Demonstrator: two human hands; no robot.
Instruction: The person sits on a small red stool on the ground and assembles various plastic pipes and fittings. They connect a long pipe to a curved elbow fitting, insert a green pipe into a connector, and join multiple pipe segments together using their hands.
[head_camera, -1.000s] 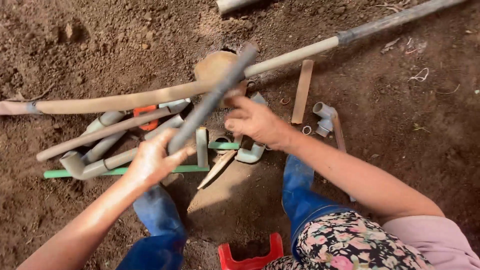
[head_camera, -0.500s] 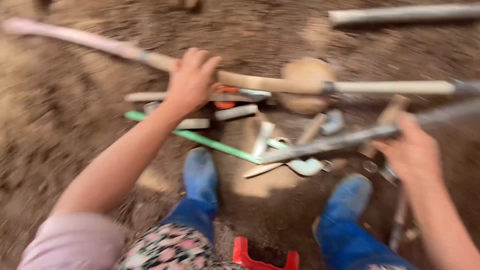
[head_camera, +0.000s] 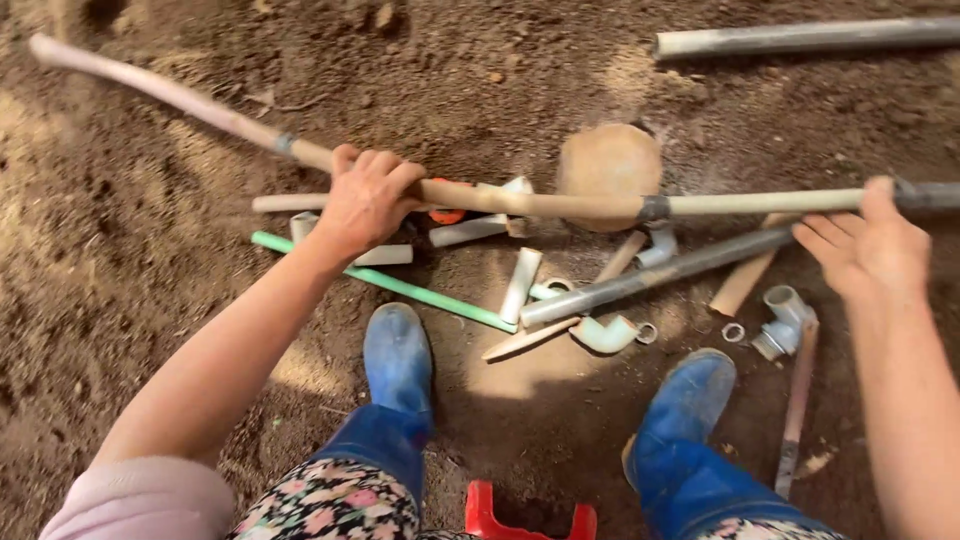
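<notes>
Soil (head_camera: 120, 300) lay under everything. The left hand (head_camera: 365, 200) was closed over the long muddy pipe (head_camera: 560, 205), fingers curled on top of it, above short white pipe pieces (head_camera: 470, 230) and a green pipe (head_camera: 400, 287). The pipe ran across a round clay-coloured lid (head_camera: 610, 160) to the right hand (head_camera: 870, 245), whose fingers were half spread beside it and over a grey pipe (head_camera: 650, 280); I could not tell its grip. It seemed a lifting step; next move would need both hands firm.

Both arms reach forward, left hand (head_camera: 368, 200) curled shut, right hand (head_camera: 870, 245) gripping.
</notes>
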